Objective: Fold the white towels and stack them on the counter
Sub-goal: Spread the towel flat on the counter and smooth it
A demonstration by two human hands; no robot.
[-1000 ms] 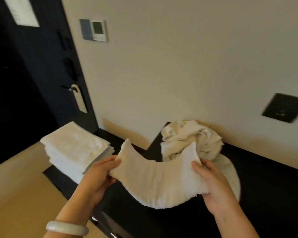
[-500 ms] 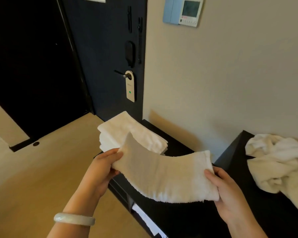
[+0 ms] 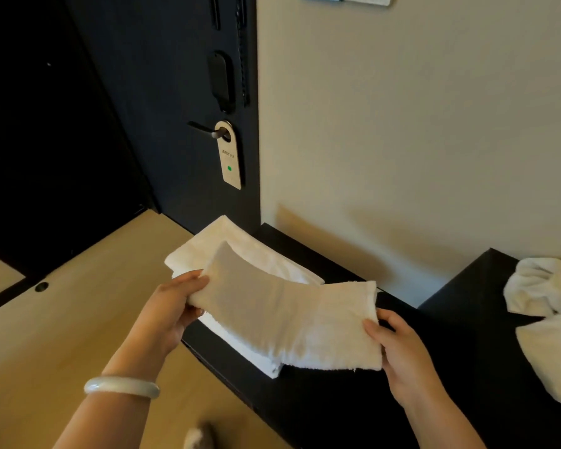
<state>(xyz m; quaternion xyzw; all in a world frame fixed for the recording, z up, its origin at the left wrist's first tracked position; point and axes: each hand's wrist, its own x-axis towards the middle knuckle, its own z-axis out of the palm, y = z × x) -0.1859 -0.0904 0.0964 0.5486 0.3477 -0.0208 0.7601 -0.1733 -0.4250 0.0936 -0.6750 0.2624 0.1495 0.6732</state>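
Observation:
A folded white towel [image 3: 292, 315] hangs between my two hands, sagging a little in the middle. My left hand [image 3: 169, 309] grips its left end and my right hand [image 3: 399, 351] grips its right end. The towel is held just over a stack of folded white towels [image 3: 214, 251] at the left end of the black counter [image 3: 337, 400]. A heap of unfolded white towels [image 3: 551, 319] lies on the counter's raised right part.
A dark door [image 3: 162, 92] with a handle and a hanging door tag [image 3: 229, 157] stands behind the stack. A beige wall [image 3: 418, 140] runs behind the counter. Wooden floor [image 3: 62, 335] lies to the left, with a small whitish object [image 3: 198, 437] at the bottom edge.
Both hands have carried the folded towel leftward, away from the unfolded heap, to just over the folded stack. The view has swung left and down.

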